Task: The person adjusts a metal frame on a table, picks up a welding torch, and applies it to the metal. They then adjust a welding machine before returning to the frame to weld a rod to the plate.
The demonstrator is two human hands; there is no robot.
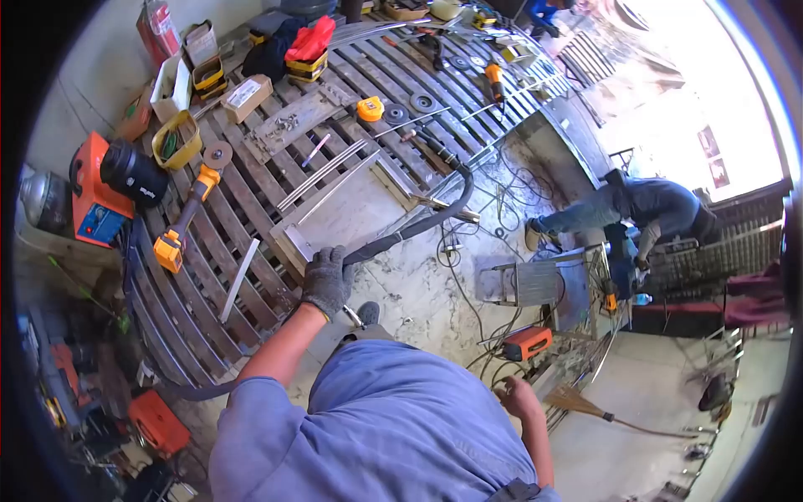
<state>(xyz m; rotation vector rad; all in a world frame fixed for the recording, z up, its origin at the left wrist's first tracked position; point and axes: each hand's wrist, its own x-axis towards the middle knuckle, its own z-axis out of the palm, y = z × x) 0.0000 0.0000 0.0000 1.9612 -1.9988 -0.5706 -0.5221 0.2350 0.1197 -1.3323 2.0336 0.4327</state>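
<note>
My left hand (pixel 328 283), in a dark grey glove, is at the near edge of the slatted metal table (pixel 242 205), closed on a thick black hose (pixel 393 238). The hose runs right and up to a torch (pixel 435 149) lying over the slats. Just beyond the glove, a rectangular metal frame (pixel 347 205) rests on the table, with thin metal rods (pixel 322 174) beside it. Bare, my right hand (pixel 519 396) hangs low by my right side, near a broom. Its fingers look curled, but whether they hold anything is hidden.
An orange grinder (pixel 191 205), orange tape measure (pixel 370 109), yellow bins (pixel 177 140) and orange welding machine (pixel 96 192) are on the left and back. Cables (pixel 510 188) cross the floor. A person (pixel 644 205) bends over at the right; another (pixel 544 15) is at the far top.
</note>
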